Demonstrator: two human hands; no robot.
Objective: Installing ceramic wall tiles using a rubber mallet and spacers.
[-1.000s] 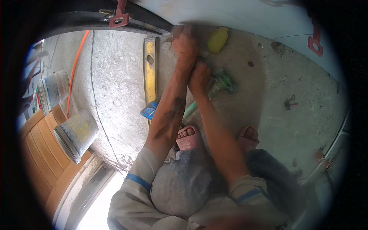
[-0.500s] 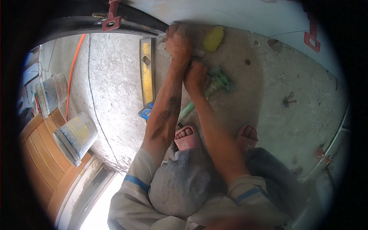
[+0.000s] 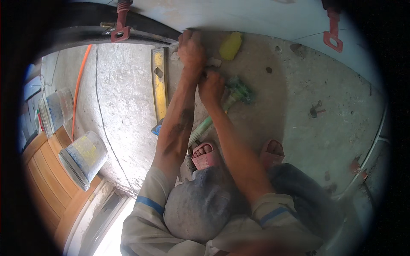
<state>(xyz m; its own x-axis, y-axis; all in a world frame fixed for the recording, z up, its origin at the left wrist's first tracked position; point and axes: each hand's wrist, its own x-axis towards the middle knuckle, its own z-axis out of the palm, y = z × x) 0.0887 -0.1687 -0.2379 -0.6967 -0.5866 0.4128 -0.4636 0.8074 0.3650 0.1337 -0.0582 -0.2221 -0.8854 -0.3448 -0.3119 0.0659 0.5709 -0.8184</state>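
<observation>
My left hand (image 3: 191,51) reaches to the floor at the end of the dark frame (image 3: 149,37), close to the foot of the pale wall (image 3: 256,19). Its fingers are curled; what they hold, if anything, is hidden. Just below its wrist, my right hand (image 3: 211,88) is closed in a fist, with a small dark bit showing at its top that I cannot name. A green power tool (image 3: 240,91) with a long pale-green body lies beside the right hand, partly under that forearm. A yellow-green sponge-like piece (image 3: 230,46) rests right of my left hand.
Left of my left forearm lies a yellow spirit level (image 3: 159,91), with a blue tape measure (image 3: 156,129) by its lower end. Two stained buckets (image 3: 87,155) and a wooden panel (image 3: 49,183) are farther left. An orange hose (image 3: 80,85) and a thin cord cross the floor.
The whole view has shifted slightly, so most things sit a little farther left. Both hands stay at nearly the same spot, the left one's fingers posed slightly differently.
</observation>
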